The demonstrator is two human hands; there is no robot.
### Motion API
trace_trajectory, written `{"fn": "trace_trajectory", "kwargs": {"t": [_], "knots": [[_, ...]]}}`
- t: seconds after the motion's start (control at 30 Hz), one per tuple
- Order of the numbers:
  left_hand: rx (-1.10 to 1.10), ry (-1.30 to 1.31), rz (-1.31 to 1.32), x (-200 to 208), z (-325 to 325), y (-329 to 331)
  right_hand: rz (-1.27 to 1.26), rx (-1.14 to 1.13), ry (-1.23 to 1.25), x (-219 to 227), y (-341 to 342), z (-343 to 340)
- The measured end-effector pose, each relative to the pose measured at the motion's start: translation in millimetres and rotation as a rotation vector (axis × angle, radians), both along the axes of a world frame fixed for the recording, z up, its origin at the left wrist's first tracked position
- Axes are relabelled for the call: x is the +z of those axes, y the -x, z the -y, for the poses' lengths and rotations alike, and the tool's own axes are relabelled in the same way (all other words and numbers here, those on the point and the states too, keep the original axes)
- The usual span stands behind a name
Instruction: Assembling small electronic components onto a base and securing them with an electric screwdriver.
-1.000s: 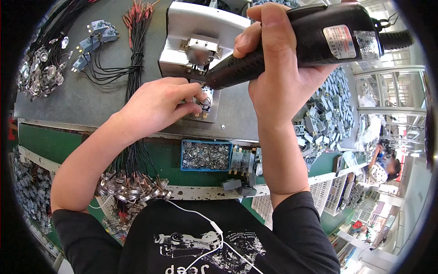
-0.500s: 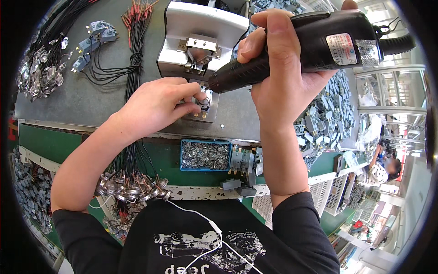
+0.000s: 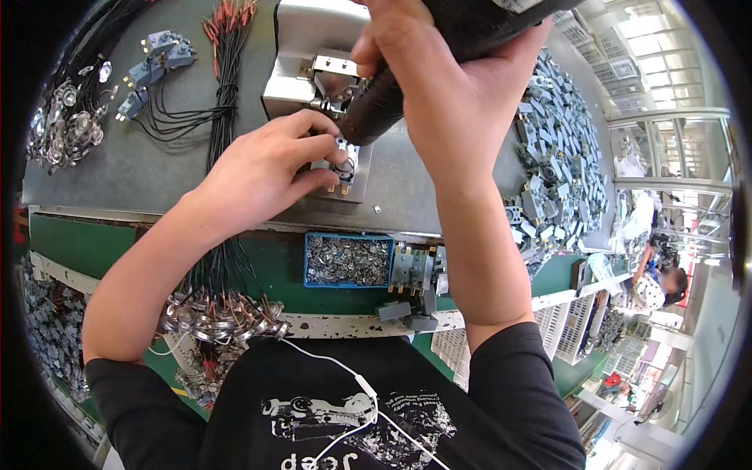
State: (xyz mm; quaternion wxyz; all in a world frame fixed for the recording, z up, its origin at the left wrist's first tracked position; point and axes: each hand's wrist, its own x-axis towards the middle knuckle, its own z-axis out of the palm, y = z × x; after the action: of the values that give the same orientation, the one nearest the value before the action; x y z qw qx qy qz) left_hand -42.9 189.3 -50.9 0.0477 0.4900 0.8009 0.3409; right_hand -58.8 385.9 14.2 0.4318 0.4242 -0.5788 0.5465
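My right hand [image 3: 462, 94] is wrapped round a black electric screwdriver [image 3: 372, 111], its body pointing down and to the left. The screwdriver's nose is at a small grey switch housing [image 3: 350, 166] with brass terminals, seated on a metal block [image 3: 356, 194] at the table's front; the tip itself is hidden. With bent fingers and thumb, my left hand [image 3: 270, 160] holds the housing from its left side. Part of the housing is covered by these fingers. Behind it stands a silver-white machine [image 3: 294, 78] with a metal mechanism in front.
A blue tray [image 3: 349, 286] of small metal parts sits below the table edge, beside several grey switches [image 3: 411, 268]. Black wires [image 3: 227, 102] with red ends lie at left, metal discs [image 3: 66, 125] farther left. Grey housings [image 3: 560, 149] are heaped at right. A person [image 3: 654, 288] is far right.
The screwdriver and my right hand have moved left and up in the picture, the tool's rear now leaving the frame. My left hand stays at the housing; the whole view has shifted slightly.
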Motion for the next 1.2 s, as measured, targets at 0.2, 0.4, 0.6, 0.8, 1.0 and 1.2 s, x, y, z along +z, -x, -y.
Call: {"fn": "trace_trajectory", "kwargs": {"t": [0.2, 0.4, 0.6, 0.8, 1.0, 1.2], "knots": [[0.019, 0.03, 0.038, -1.8, 3.5, -0.1, 0.746, -0.131, 0.343, 12.5, -48.2, 41.8], [0.006, -0.005, 0.083, -2.4, -1.1, -2.8, -0.064, 0.098, -0.048, -6.9, 10.5, -5.2], [0.031, -0.031, 0.023, -7.7, 4.1, -8.7, 0.664, -0.027, 0.399, 11.5, -44.7, 46.8], [-0.391, 0.152, -0.315, 16.2, -11.5, -50.4, 0.818, -0.595, 0.393, 68.4, -68.2, 29.0], [-0.633, 0.398, -0.42, -15.8, -18.4, -64.5, 0.683, -0.421, 0.293, 47.2, -59.8, 24.9], [-0.567, 0.312, -0.366, -16.1, -12.3, -68.8, 0.371, -0.251, 0.38, 49.7, -34.3, 26.1]]}}
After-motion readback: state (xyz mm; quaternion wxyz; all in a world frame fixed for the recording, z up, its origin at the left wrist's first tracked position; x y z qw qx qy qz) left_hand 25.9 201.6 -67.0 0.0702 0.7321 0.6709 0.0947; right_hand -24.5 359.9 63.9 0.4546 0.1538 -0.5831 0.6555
